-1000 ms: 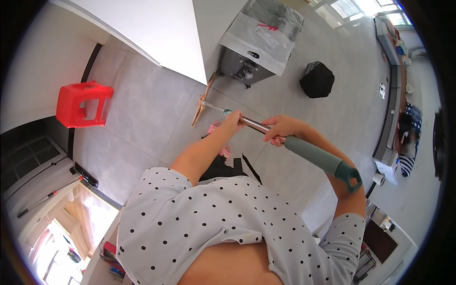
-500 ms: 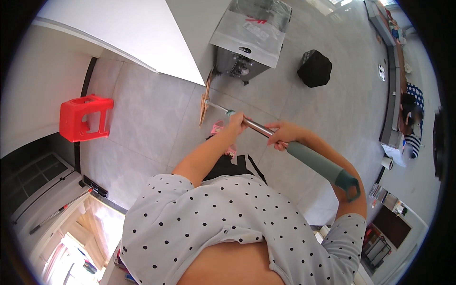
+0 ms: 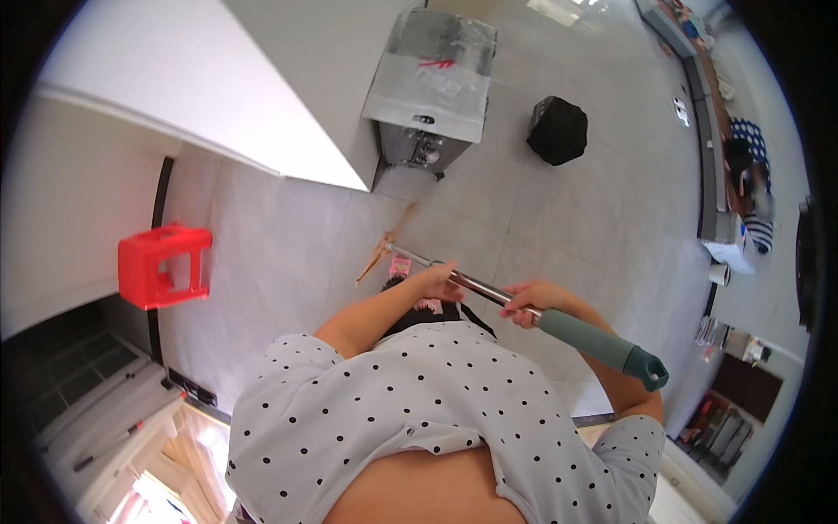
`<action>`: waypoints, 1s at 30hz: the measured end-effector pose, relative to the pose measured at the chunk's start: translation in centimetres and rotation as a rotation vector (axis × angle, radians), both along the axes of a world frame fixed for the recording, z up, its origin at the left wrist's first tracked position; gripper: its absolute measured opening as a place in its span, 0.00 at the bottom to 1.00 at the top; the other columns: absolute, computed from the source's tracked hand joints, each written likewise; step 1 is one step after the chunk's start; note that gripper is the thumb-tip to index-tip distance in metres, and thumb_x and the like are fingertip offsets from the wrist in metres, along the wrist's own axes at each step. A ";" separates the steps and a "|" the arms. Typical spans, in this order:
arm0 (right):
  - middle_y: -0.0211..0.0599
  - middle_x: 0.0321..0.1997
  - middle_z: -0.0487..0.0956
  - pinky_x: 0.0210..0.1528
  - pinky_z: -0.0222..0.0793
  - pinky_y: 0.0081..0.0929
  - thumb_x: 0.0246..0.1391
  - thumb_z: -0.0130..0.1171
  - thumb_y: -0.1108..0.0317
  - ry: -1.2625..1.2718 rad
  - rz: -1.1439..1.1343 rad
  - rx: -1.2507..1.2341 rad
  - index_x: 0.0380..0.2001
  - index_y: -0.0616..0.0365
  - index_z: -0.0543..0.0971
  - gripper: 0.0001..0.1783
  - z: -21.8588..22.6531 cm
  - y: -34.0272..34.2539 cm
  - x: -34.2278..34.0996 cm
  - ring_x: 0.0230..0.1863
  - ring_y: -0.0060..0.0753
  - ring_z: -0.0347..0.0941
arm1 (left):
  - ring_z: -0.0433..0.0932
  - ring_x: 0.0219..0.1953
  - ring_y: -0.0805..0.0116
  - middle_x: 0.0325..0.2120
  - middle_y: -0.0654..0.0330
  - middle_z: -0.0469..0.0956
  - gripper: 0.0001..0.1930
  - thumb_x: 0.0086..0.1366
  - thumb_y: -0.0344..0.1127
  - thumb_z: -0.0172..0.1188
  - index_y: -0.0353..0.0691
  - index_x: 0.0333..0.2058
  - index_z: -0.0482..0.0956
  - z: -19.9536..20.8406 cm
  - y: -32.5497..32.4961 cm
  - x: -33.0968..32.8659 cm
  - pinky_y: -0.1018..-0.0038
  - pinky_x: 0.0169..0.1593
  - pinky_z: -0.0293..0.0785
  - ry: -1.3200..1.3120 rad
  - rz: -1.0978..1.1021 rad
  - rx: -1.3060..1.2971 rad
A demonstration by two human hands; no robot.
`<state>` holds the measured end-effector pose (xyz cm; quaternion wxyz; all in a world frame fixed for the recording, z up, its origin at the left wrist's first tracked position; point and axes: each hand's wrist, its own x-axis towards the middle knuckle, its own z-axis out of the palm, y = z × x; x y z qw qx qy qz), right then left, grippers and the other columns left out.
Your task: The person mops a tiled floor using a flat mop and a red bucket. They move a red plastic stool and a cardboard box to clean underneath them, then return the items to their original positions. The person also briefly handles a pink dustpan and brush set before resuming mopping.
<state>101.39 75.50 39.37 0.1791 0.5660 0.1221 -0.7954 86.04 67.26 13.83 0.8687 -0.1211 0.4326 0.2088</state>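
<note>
Item 1. Red plastic step stool [image 3: 164, 265], at nine o'clock of my view, standing on the pale grey tiled floor [image 3: 279, 236] by the dark doorway strip. No label that I can make out.

Item 2. Thin tan wooden broom head [image 3: 384, 249], near centre, lying low on the floor at the far end of the pole, just beyond a pink slipper [image 3: 400, 265].

Item 3. My left hand [image 3: 434, 281], at centre, closed over the long shiny metal pole with a grey-green grip sleeve and dark end cap [image 3: 559, 325]. Fingers wrapped round the bare metal part.

Item 4. The pole itself runs from centre out toward four o'clock, tilted across my body. I judge it light, stiff and somewhat slick on the bare metal; the sleeve should give the surer hold, with the other hand lower on the shaft for leverage.

Item 5. My right hand [image 3: 531, 301], just past centre toward three o'clock, clenched on the pole where metal meets sleeve.

Item 6. Grey boxy appliance wrapped in clear plastic [image 3: 432, 83], at twelve o'clock, with a white rectangular label and red marking on top.

Item 7. Black rounded bag [image 3: 557, 131], at one o'clock, on the floor, unlabelled.
</note>
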 end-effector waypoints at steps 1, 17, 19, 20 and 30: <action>0.36 0.18 0.65 0.11 0.54 0.10 0.43 0.49 0.79 -0.017 -0.130 -0.033 0.33 0.64 0.65 0.10 0.4 -0.5 1.1 0.13 0.16 0.57 | 0.73 0.33 0.52 0.30 0.45 0.71 0.19 0.57 0.47 0.46 0.32 0.29 0.65 1.2 0.4 -0.2 0.60 0.38 0.72 0.088 -0.176 0.035; 0.38 0.21 0.63 0.17 0.65 0.07 0.49 0.42 0.75 0.222 -1.327 -0.087 0.26 0.75 0.60 0.09 1.8 -1.0 19.5 0.18 0.18 0.60 | 0.74 0.26 0.60 0.22 0.51 0.73 0.17 0.48 0.39 0.56 0.32 0.33 0.67 6.1 25.7 -5.8 0.71 0.30 0.70 1.365 -0.252 1.149; 0.39 0.22 0.63 0.19 0.66 0.07 0.49 0.41 0.75 0.254 -1.380 -0.116 0.26 0.75 0.60 0.09 0.4 1.1 22.7 0.19 0.19 0.60 | 0.73 0.30 0.56 0.26 0.49 0.73 0.21 0.47 0.43 0.57 0.34 0.35 0.66 5.9 28.5 -5.1 0.68 0.35 0.69 1.518 -0.278 1.154; 0.39 0.22 0.63 0.19 0.66 0.07 0.49 0.41 0.75 0.245 -1.432 -0.132 0.26 0.75 0.60 0.09 0.1 1.9 24.2 0.19 0.20 0.60 | 0.72 0.33 0.55 0.29 0.49 0.72 0.22 0.46 0.44 0.58 0.35 0.36 0.66 5.9 29.7 -4.6 0.67 0.37 0.68 1.543 -0.279 1.116; 0.46 0.29 0.61 0.22 0.71 0.12 0.48 0.42 0.77 0.280 -1.877 -0.167 0.27 0.77 0.57 0.10 -0.6 15.4 33.5 0.24 0.25 0.62 | 0.58 0.50 0.54 0.45 0.50 0.60 0.34 0.44 0.50 0.59 0.35 0.44 0.58 5.5 40.1 0.6 0.47 0.47 0.55 2.038 -0.659 0.658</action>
